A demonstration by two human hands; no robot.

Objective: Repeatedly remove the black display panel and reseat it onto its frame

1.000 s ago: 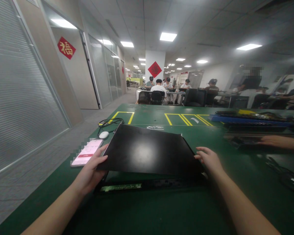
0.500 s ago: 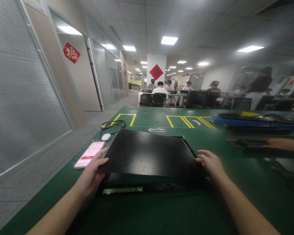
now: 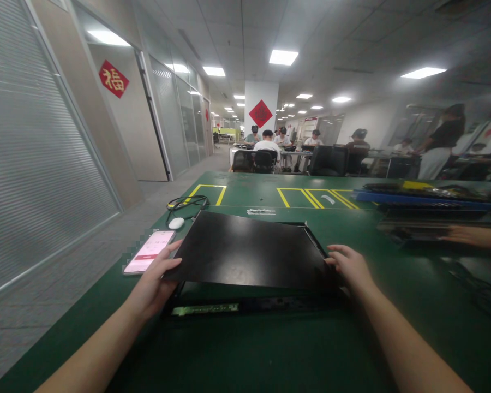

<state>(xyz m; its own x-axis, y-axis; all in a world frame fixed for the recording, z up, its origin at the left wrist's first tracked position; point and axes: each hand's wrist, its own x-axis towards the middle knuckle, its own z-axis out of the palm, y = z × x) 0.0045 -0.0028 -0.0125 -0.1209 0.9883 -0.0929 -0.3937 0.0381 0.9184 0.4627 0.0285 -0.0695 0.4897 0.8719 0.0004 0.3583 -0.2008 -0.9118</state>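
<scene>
In the head view, a thin, flat, black rectangular panel with a dull sheen (image 3: pixel 245 248) lies tilted over a slim black rectangular frame (image 3: pixel 270 305), both above the dark green tabletop (image 3: pixel 245 355). Its near edge stands clear of the frame's near bar, where a narrow green strip like a circuit board (image 3: pixel 204 310) shows. The two hands are well apart, one at each side. The left hand (image 3: pixel 153 284) clasps the panel's near-left corner, thumb on top and the other fingers partly hidden below. The right hand (image 3: pixel 349 267) has its fingertips at the right edge; whether they pinch the panel or only touch the frame, I cannot tell.

The panel looks light for its breadth and fairly stiff, yet probably easy to flex or crack if lifted by one corner. Its smooth face would likely slip and smear under fingertips, so the outer edges seem the best hold, both sides borne evenly, with no pressing on the middle. The bare-looking strip is likely delicate and best left untouched.
</scene>
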